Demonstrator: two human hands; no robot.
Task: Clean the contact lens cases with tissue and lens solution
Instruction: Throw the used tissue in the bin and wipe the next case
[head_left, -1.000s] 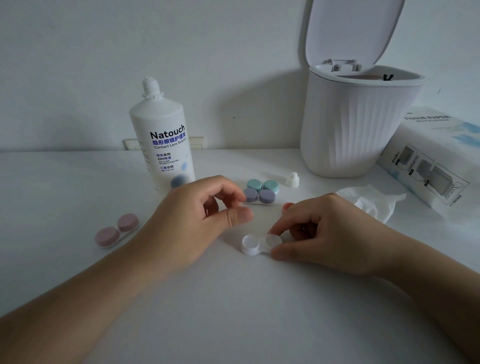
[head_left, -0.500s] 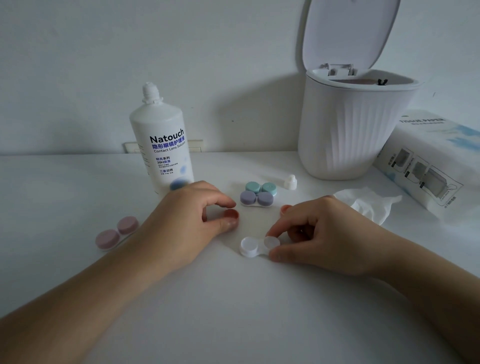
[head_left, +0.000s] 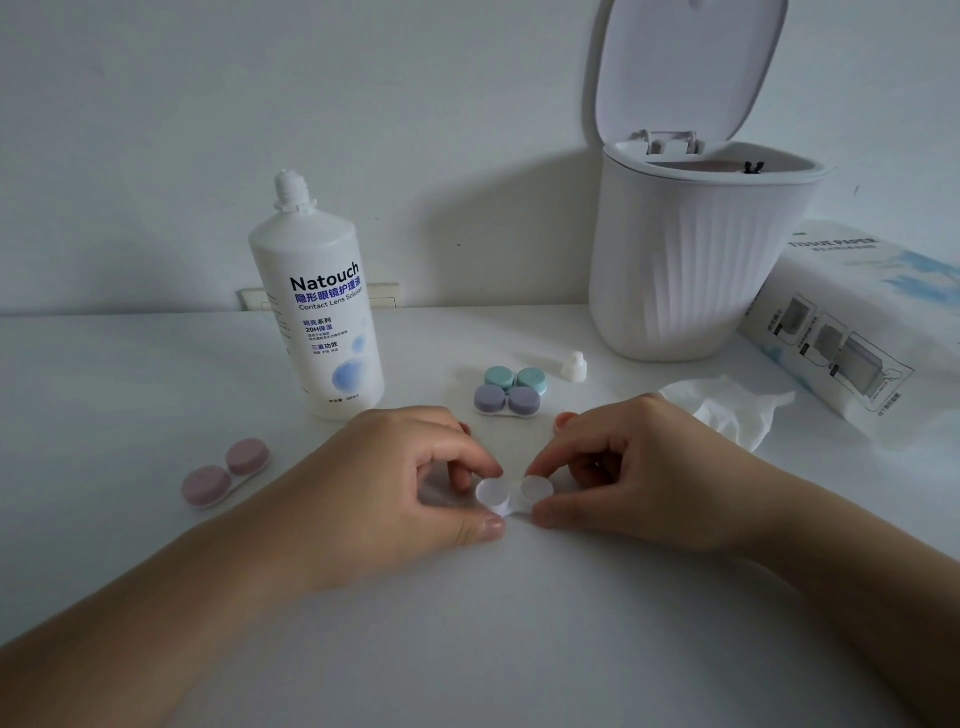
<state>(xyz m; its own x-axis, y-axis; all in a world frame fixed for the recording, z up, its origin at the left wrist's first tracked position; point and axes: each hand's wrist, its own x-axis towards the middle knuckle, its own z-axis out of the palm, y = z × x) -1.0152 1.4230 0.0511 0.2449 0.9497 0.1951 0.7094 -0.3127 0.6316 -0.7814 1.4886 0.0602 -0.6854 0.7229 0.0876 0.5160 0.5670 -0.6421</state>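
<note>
At the centre of the frame, your left hand (head_left: 410, 467) and right hand (head_left: 639, 467) each pinch one well of the white lens case (head_left: 511, 496) on the worktop (head_left: 156, 374).

A white table (head_left: 130, 374) bears solution bottle (head_left: 322, 312), lens cases (head_left: 508, 392), tissue (head_left: 727, 410), bin (head_left: 691, 270).

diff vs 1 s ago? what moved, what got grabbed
The left hand came down and rightward and now pinches the left cup of the white lens case. An orange cap it carried is no longer in its fingers. The right hand keeps holding the right cup. Bottle, pink case, bin and tissue are unchanged.
</note>
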